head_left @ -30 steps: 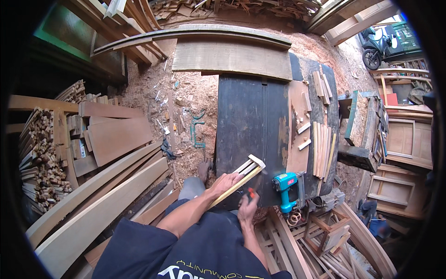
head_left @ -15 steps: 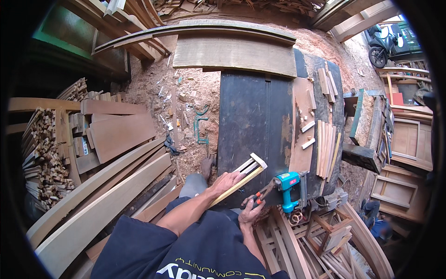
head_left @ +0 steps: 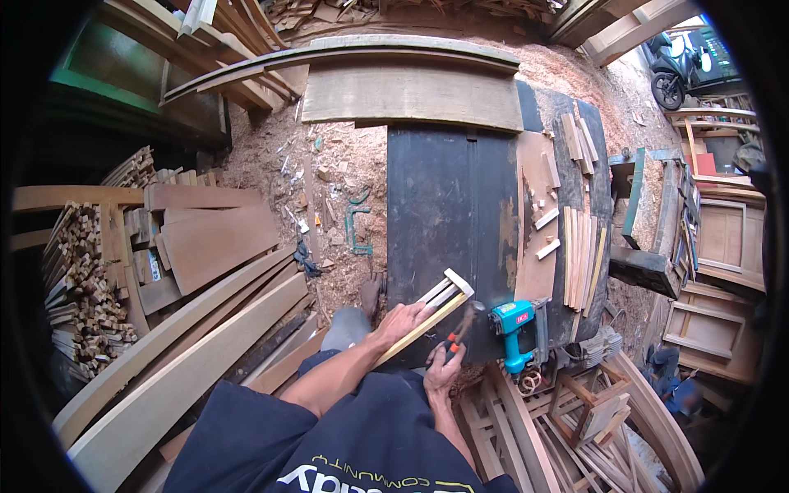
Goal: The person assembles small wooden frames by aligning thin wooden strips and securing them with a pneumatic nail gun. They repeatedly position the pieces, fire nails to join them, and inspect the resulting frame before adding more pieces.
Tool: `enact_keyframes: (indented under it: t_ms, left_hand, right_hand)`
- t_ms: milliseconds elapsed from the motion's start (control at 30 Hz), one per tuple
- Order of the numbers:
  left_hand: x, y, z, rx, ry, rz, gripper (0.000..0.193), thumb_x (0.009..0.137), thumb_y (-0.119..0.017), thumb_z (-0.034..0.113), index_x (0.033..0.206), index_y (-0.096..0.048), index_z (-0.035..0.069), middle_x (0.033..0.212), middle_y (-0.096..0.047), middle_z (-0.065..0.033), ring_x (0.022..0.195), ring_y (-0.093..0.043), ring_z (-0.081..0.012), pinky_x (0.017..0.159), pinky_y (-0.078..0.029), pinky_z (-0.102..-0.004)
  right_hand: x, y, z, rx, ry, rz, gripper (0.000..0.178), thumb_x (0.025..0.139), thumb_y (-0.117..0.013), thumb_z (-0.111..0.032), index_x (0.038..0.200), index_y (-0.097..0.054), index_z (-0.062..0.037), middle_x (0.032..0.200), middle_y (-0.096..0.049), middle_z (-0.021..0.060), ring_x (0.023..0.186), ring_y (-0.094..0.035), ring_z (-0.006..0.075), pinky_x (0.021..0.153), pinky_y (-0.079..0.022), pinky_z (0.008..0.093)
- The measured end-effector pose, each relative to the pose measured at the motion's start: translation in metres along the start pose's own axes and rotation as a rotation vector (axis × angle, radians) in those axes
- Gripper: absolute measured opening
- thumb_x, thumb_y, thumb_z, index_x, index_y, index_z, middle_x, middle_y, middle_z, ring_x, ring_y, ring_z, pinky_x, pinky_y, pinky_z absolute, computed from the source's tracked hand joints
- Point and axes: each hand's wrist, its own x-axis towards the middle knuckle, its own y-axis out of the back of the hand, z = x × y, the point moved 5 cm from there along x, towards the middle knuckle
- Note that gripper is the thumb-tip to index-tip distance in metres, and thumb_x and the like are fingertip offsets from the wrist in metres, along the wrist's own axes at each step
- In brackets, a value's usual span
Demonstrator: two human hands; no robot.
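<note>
My left hand is closed around a narrow frame of pale wooden strips with a short crosspiece at its far end. The frame slants over the near edge of the dark tabletop. In my right hand is a hammer with a black and orange grip. Its metal head, smeared by motion, is up beside the right end of the crosspiece; I cannot tell whether they touch. A teal nail gun rests just right of the hammer.
Thin wooden strips and small offcuts lie along the table's right side. A wide plank crosses its far end. On the sawdust-covered floor to the left is a green clamp. Long boards are stacked at the lower left.
My right hand has swung the hammer left, away from the nail gun and close to the frame's far end. My left hand keeps its hold on the frame in nearly the same place.
</note>
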Motion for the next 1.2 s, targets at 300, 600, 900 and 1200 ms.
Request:
enact_keyframes:
  t_ms: [300, 600, 900, 1200]
  left_hand:
    - [0.001, -0.002, -0.003, -0.032, 0.019, -0.035, 0.05, 0.104, -0.042, 0.046, 0.1, -0.063, 0.001, 0.08, -0.061, -0.0244, 0.076, -0.06, -0.0448, 0.067, -0.046, -0.0478]
    - [0.009, -0.002, -0.016, -0.039, 0.039, 0.031, 0.052, 0.102, -0.046, 0.05, 0.096, -0.065, 0.002, 0.079, -0.064, -0.021, 0.072, -0.065, -0.0306, 0.069, -0.049, -0.0435]
    - [0.017, 0.015, -0.001, -0.066, -0.02, 0.007, 0.049, 0.1, -0.046, 0.047, 0.104, -0.062, 0.001, 0.083, -0.064, -0.0186, 0.074, -0.059, -0.0308, 0.073, -0.047, -0.0429]
    - [-0.009, 0.042, 0.022, -0.294, -0.012, 0.047, 0.038, 0.103, -0.053, 0.039, 0.103, -0.063, 0.002, 0.078, -0.056, 0.0019, 0.071, -0.048, -0.0107, 0.064, -0.042, -0.0302]
  right_hand:
    - [-0.002, -0.001, -0.011, -0.114, -0.12, 0.003, 0.038, 0.097, -0.051, -0.014, 0.131, -0.047, 0.0026, 0.1, -0.065, 0.0271, 0.097, -0.065, 0.0429, 0.087, -0.05, 0.0476]
    - [0.004, -0.008, -0.003, -0.257, -0.119, -0.081, 0.036, 0.097, -0.051, -0.016, 0.129, -0.047, 0.0027, 0.092, -0.065, 0.0279, 0.089, -0.066, 0.0466, 0.075, -0.05, 0.0496]
    - [0.012, 0.021, -0.022, 0.229, 0.049, 0.051, 0.025, 0.102, -0.052, -0.022, 0.117, -0.045, -0.0026, 0.079, -0.053, 0.0044, 0.058, -0.055, 0.0127, 0.054, -0.048, 0.0283]
    - [0.044, 0.02, -0.039, -0.424, 0.146, 0.148, 0.072, 0.085, -0.068, -0.013, 0.146, -0.034, -0.0001, 0.13, -0.05, 0.0277, 0.124, -0.048, 0.0452, 0.107, -0.039, 0.0478]
